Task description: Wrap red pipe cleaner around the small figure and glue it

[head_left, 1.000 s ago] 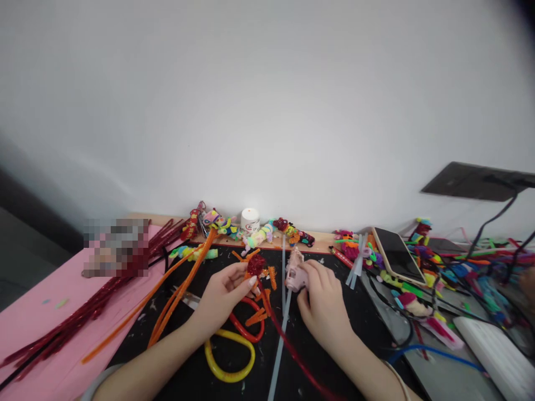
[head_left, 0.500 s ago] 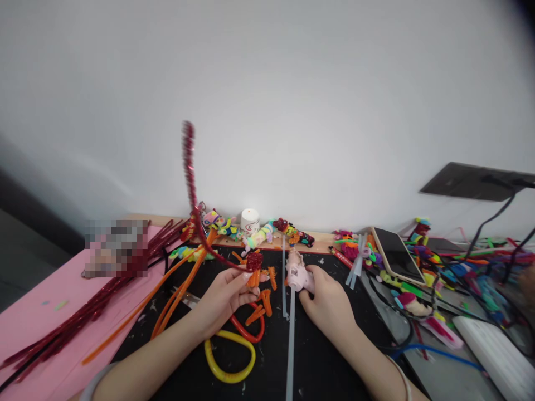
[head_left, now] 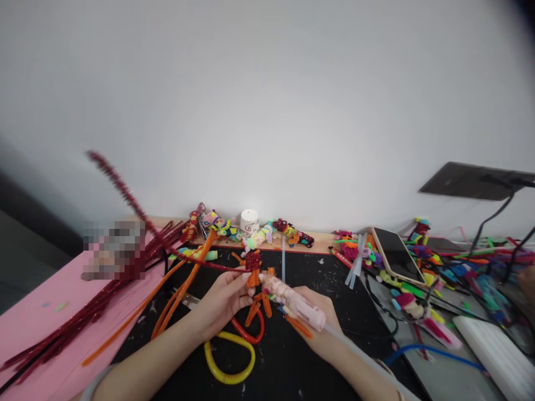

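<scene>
Between the fingertips of my left hand [head_left: 228, 298] is a small red and orange pipe-cleaner figure [head_left: 253, 264]. From it a long red tinsel pipe cleaner [head_left: 125, 192] sweeps up and to the left, its far end blurred. My right hand [head_left: 321, 320] is wrapped round a pale pink hot glue gun [head_left: 303, 309]. A translucent glue stick [head_left: 359, 351] runs out of the gun's back end over my right forearm. The gun's nozzle points left and is at the figure; whether it touches cannot be told. Short orange pipe-cleaner pieces [head_left: 259, 309] are just below the figure.
Below my left hand lie scissors with yellow [head_left: 229, 381] and red handles on the black mat [head_left: 276, 362]. Red tinsel stems [head_left: 90, 295] cover a pink sheet at left. A phone [head_left: 397, 256], a white keyboard [head_left: 493, 356] and tangled pipe cleaners stand at right. Small figures line the wall.
My right hand has turned the glue gun so its nozzle points left and brought it to the figure. The long red stem has swung down to the left. My left hand stays in place.
</scene>
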`<state>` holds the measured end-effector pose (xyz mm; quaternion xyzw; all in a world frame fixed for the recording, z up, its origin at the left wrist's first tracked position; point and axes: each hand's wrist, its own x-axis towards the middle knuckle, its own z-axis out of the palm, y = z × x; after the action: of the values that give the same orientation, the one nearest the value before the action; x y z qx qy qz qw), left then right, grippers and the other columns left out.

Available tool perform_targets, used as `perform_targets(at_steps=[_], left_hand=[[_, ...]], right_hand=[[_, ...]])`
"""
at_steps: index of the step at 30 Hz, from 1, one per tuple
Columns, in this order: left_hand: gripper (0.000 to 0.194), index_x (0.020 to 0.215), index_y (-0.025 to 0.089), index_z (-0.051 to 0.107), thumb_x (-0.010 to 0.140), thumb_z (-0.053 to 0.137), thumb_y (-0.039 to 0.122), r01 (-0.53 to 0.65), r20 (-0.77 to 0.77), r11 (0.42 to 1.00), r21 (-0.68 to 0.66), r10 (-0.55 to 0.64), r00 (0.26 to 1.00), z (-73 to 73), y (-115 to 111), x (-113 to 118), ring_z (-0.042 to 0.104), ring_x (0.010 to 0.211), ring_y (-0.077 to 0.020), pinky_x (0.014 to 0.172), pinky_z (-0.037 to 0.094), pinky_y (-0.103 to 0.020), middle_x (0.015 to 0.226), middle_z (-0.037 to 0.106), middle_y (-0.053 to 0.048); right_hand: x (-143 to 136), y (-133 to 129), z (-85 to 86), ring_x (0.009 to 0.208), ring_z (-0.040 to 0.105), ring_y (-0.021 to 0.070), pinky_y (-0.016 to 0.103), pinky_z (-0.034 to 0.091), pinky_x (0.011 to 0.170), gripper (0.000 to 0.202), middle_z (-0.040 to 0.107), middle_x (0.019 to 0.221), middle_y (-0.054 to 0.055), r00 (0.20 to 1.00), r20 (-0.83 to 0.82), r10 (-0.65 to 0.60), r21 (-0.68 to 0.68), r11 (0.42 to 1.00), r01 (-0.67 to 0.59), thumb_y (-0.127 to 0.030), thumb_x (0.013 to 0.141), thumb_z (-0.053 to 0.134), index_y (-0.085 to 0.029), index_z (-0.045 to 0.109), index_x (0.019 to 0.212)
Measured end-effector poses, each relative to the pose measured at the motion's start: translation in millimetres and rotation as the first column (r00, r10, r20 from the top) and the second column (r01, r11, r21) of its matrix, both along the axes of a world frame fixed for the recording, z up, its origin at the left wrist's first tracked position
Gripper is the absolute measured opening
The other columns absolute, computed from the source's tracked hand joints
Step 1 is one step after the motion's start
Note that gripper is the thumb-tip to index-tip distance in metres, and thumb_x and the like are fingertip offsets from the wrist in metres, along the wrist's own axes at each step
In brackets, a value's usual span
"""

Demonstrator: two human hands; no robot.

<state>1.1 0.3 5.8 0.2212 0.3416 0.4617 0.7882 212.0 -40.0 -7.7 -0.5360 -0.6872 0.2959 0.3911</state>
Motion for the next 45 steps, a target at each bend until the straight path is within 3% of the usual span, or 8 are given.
perform_targets(at_steps=[9, 18, 31, 39, 45], left_hand=[[0.033, 0.083, 0.012, 0.065, 0.06, 0.083, 0.026, 0.037, -0.013, 0.999, 0.004, -0.037, 0.999, -2.3, -1, 1, 0.058, 0.056, -0.009, 0.053, 0.048, -0.019, 0.063, 0.063, 0.0], [0.031, 0.078, 0.012, 0.064, 0.059, 0.083, 0.027, 0.04, -0.03, 0.999, 0.009, -0.04, 0.999, -1.6, -2, 2, 0.057, 0.057, -0.0096, 0.054, 0.046, -0.021, 0.064, 0.062, 0.0], [0.029, 0.079, 0.012, 0.063, 0.064, 0.081, 0.03, 0.059, -0.039, 0.998, 0.036, -0.058, 0.998, -1.8, 0, 2, 0.056, 0.057, -0.0093, 0.054, 0.046, -0.02, 0.063, 0.06, 0.0], [0.024, 0.076, 0.011, 0.063, 0.068, 0.078, 0.029, 0.062, -0.025, 0.997, 0.047, -0.061, 0.998, -4.1, 0, 0, 0.056, 0.056, -0.009, 0.053, 0.046, -0.019, 0.06, 0.06, 0.0], [0.024, 0.077, 0.011, 0.064, 0.067, 0.079, 0.028, 0.067, -0.023, 0.997, 0.049, -0.066, 0.998, 0.8, 0, 1, 0.055, 0.055, -0.0087, 0.052, 0.045, -0.019, 0.06, 0.059, 0.0]], right_hand=[[-9, -1, 13.8, 0.053, 0.056, 0.0141, 0.022, 0.043, 0.047, 0.016, 0.063, 0.063, 0.001, 1.0, 0.01, 0.03, 0.009, 1.0, -0.03, -0.034, 0.076, 0.064, -0.018, 0.06, 0.074], [-6, 1, 1.6, 0.052, 0.051, 0.0125, 0.022, 0.04, 0.047, 0.018, 0.058, 0.061, -0.002, 1.0, -0.011, 0.026, -0.037, 0.999, -0.026, -0.034, 0.076, 0.064, -0.019, 0.056, 0.071], [-7, 1, 4.3, 0.051, 0.047, 0.0115, 0.022, 0.037, 0.045, 0.017, 0.056, 0.059, -0.003, 1.0, 0.005, -0.002, -0.058, 0.998, 0.002, -0.031, 0.074, 0.065, -0.019, 0.054, 0.068], [-8, 0, 17.0, 0.051, 0.045, 0.0112, 0.023, 0.036, 0.046, 0.02, 0.054, 0.059, -0.003, 0.999, -0.026, 0.021, -0.06, 0.998, -0.023, -0.033, 0.076, 0.063, -0.018, 0.053, 0.069], [-7, 1, 8.6, 0.05, 0.045, 0.011, 0.022, 0.037, 0.045, 0.021, 0.053, 0.058, -0.003, 0.999, -0.047, 0.003, -0.061, 0.998, -0.005, -0.036, 0.078, 0.062, -0.019, 0.055, 0.069]])
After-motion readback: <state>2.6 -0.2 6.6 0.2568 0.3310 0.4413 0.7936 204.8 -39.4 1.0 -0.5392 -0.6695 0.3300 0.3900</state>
